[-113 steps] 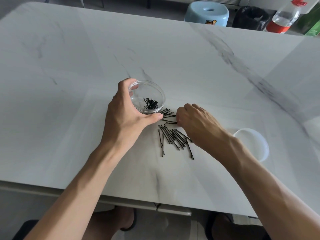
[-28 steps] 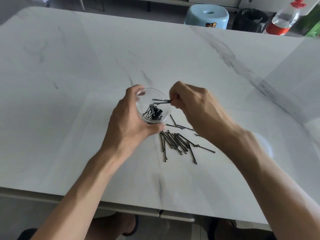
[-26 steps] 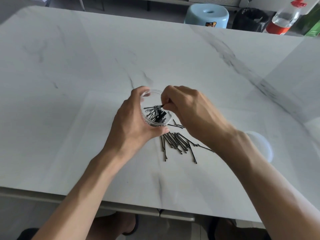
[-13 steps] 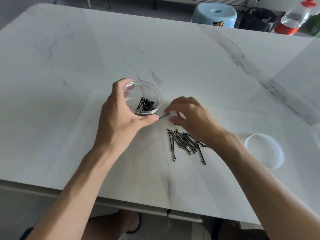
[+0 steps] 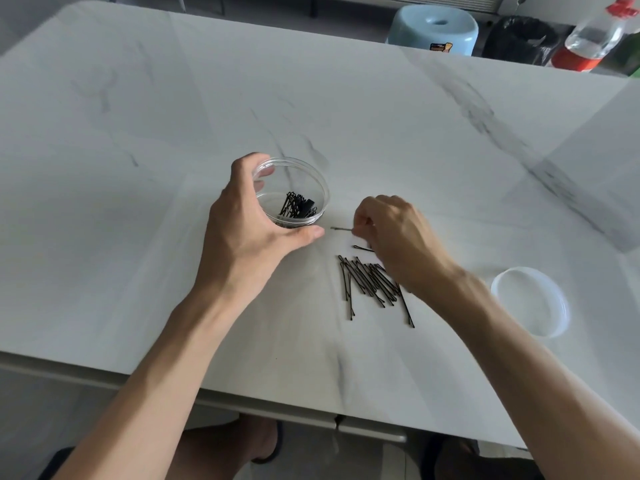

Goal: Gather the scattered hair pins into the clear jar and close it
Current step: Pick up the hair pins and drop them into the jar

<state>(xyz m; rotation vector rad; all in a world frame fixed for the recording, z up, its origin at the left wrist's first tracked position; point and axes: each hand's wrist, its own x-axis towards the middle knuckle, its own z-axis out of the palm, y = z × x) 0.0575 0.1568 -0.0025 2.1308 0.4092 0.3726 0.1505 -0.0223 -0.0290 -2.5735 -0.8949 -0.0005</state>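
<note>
My left hand (image 5: 252, 230) grips the clear jar (image 5: 311, 178), which stands tilted toward me on the white marble table (image 5: 381, 98) with several black hair pins (image 5: 298, 207) inside. Just right of the jar, my right hand (image 5: 398, 233) pinches one hair pin (image 5: 341, 229) whose free end points at the jar. A pile of several loose hair pins (image 5: 372, 284) lies on the table below that hand, partly hidden by my wrist. The jar's clear lid (image 5: 530, 299) lies flat at the right.
A light blue stool (image 5: 433, 29), a black bag (image 5: 519, 39) and a bottle with a red cap (image 5: 595, 36) stand beyond the table's far edge. The near table edge runs just below my forearms.
My right hand dropped pins into the jar a second ago, went back down to the table and has now picked up one pin. My left hand keeps hold of the jar.
</note>
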